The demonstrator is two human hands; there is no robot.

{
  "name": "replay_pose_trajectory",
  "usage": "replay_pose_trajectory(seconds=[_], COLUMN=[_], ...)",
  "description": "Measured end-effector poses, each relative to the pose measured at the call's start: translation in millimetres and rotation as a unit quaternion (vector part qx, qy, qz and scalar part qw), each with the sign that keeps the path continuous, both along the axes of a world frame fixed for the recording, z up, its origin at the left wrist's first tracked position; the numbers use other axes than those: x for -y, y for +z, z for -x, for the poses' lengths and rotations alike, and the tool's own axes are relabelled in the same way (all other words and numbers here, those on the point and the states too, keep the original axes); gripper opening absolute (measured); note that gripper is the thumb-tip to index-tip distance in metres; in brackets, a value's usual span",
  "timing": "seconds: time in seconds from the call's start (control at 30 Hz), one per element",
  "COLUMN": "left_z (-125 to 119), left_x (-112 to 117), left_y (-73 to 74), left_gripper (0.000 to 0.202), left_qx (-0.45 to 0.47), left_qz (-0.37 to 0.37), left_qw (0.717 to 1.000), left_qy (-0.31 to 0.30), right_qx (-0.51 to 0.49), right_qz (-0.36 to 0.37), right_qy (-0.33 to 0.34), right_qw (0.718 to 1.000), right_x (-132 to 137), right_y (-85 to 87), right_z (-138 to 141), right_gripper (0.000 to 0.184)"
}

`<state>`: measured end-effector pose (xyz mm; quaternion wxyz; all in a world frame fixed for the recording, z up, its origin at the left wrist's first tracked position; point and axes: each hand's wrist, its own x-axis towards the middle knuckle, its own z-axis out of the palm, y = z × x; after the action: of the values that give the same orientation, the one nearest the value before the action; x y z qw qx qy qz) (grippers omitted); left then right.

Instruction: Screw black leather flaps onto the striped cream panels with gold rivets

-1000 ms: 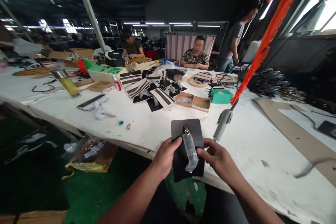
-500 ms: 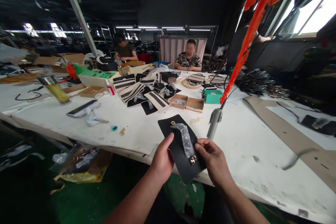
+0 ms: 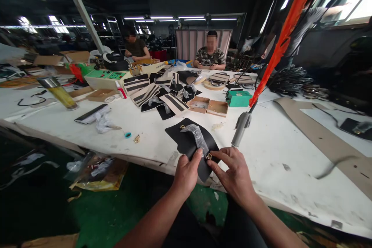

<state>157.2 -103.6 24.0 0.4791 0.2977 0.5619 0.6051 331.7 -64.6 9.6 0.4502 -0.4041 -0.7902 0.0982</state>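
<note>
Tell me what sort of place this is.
Likely a factory workshop, perhaps for bags: a heap of striped panels, a hanging screwdriver-like tool, and a black panel with a plastic-wrapped strap.

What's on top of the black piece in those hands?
A plastic-wrapped strip, with a gold fitting at each end. The right hand is on the nearer fitting. The left hand covers part of the black piece, and the cloudy wrapping hides what's inside it.
</note>
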Motion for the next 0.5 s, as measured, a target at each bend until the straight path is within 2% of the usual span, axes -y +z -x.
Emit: replay_pose_trajectory(seconds=[0.1, 0.2, 0.27, 0.33, 0.4, 0.5], left_z=[-0.8, -1.2, -3.1, -6.8, -11.0, -15.4], left_x=[1.0, 7.0, 15.6, 26.4, 36.7, 49.7], left_y=[0.6, -0.5, -0.6, -0.3, -1.2, -6.2], left_gripper=[0.057, 0.055, 0.053, 0.051, 0.053, 0.054], left_qx=[-0.006, -0.039, -0.07, -0.108, -0.159, -0.254], left_qz=[0.001, 0.017, 0.035, 0.036, 0.001, -0.08], left_qw=[1.0, 0.999, 0.997, 0.993, 0.987, 0.961], left_qy=[0.003, 0.017, 0.022, 0.012, -0.022, -0.073], right_qx=[-0.042, -0.072, -0.041, 0.014, 0.062, 0.106], right_qz=[0.039, 0.163, 0.253, 0.3, 0.291, 0.233], right_qy=[0.02, 0.045, 0.051, 0.045, 0.037, 0.067], right_qw=[0.998, 0.983, 0.965, 0.953, 0.954, 0.964], right_x=[-0.5, 3.5, 9.3, 14.3, 15.3, 10.6], right_y=[-1.4, 4.0, 10.1, 13.0, 7.7, -15.8], right_z=[4.7, 7.2, 4.6, -3.2, -15.5, -35.5], right_gripper=[0.019, 0.029, 0.041, 0.053, 0.061, 0.068])
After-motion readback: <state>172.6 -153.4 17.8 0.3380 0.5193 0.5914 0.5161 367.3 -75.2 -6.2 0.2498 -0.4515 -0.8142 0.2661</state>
